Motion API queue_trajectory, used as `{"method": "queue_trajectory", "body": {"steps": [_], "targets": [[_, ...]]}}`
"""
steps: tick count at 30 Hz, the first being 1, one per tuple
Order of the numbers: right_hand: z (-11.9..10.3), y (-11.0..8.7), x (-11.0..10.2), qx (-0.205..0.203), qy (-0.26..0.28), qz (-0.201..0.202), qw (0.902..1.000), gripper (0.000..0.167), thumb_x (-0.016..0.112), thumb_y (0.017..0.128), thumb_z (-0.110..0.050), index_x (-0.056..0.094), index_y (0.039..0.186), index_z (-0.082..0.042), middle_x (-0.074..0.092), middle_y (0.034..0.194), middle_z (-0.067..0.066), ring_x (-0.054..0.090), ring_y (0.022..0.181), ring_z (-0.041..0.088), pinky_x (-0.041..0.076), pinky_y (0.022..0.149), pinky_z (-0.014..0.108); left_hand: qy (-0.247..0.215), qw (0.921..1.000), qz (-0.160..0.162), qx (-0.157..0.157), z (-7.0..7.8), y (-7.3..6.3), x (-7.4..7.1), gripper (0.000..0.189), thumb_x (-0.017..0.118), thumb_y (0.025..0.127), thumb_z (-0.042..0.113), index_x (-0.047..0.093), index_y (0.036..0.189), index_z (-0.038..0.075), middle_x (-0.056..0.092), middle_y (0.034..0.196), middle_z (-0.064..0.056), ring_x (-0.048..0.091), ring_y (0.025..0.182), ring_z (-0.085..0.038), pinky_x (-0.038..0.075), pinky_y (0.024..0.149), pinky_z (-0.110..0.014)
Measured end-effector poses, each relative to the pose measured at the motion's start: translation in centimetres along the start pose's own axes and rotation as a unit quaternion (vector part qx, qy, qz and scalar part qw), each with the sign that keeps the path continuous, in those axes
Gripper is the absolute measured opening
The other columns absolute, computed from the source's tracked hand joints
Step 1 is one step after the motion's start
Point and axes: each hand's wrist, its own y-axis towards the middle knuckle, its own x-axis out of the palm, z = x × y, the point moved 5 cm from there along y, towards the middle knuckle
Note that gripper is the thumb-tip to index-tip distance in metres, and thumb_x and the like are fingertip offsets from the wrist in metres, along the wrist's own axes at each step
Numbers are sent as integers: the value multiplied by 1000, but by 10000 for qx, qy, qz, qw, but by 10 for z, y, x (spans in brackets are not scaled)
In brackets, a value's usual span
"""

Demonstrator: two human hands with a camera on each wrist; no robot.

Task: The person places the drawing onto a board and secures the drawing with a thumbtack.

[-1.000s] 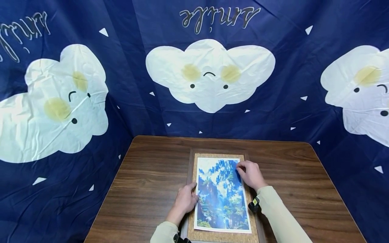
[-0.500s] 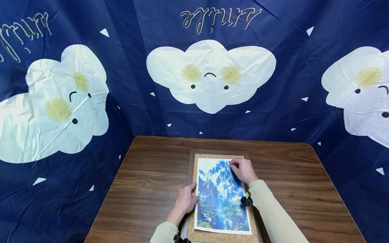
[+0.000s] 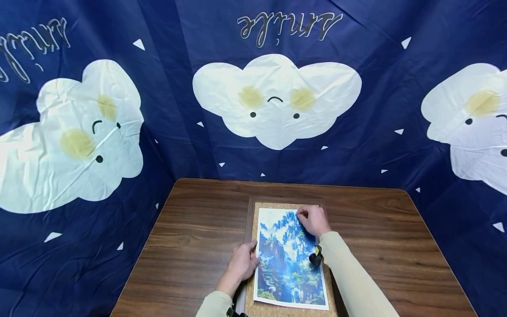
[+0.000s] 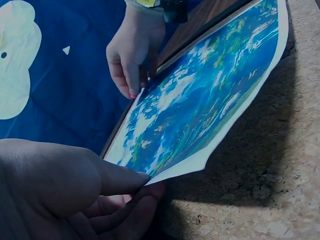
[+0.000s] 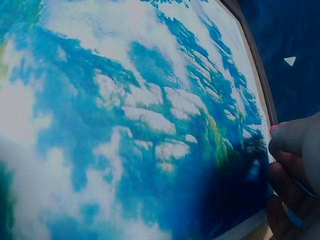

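Observation:
A printed landscape picture [image 3: 287, 264] with blue mountains and a white border lies over a framed cork board [image 3: 330, 286]. My left hand [image 3: 242, 262] pinches its left edge, thumb on top and fingers below; in the left wrist view that edge [image 4: 202, 162] stands off the cork and casts a shadow. Near the picture's top edge, right of its middle, my right hand [image 3: 313, 220] pinches a small pink pushpin [image 4: 133, 95], mostly hidden by the fingertips. In the right wrist view only a bit of pink shows at the tips. Whether the pin touches the paper I cannot tell.
The board lies on a dark wooden table [image 3: 198, 246]. A navy cloth [image 3: 166, 79] with white clouds and upside-down lettering hangs behind and at both sides. A dark wrist camera [image 3: 315, 257] sits on my right wrist, above the picture.
My right hand has moved left from the picture's right edge along its top, slowing at the end. The left hand keeps its hold on the left edge. The view has tilted slightly.

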Motion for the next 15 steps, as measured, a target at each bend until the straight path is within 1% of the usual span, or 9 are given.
{"method": "queue_trajectory", "body": {"steps": [6, 12, 15], "targets": [[1, 4, 5, 122, 52, -1, 9999, 10, 71, 97, -10, 79, 91, -12, 71, 83, -3, 59, 73, 14, 54, 75, 40, 52, 10000, 45, 9, -1, -1, 1, 57, 77, 86, 3, 62, 140, -7, 57, 68, 10, 53, 74, -12, 51, 75, -35], [-1, 8, 10, 327, 108, -41, 9994, 9, 72, 97, -9, 80, 94, -9, 73, 85, 1, 60, 74, 17, 55, 77, 42, 31, 9999, 95, 125, 0, 0, -1, 56, 77, 85, 1, 62, 139, -8, 58, 67, 9, 54, 69, -9, 52, 73, -33], [-3, 10, 11, 402, 70, 27, 9992, 8, 73, 97, -9, 80, 94, -9, 74, 86, 1, 61, 75, 18, 56, 78, 44, 82, 9999, 99, 105, 0, 0, -1, 56, 77, 86, 2, 62, 139, -8, 57, 66, 10, 55, 71, -11, 52, 75, -36]]}}
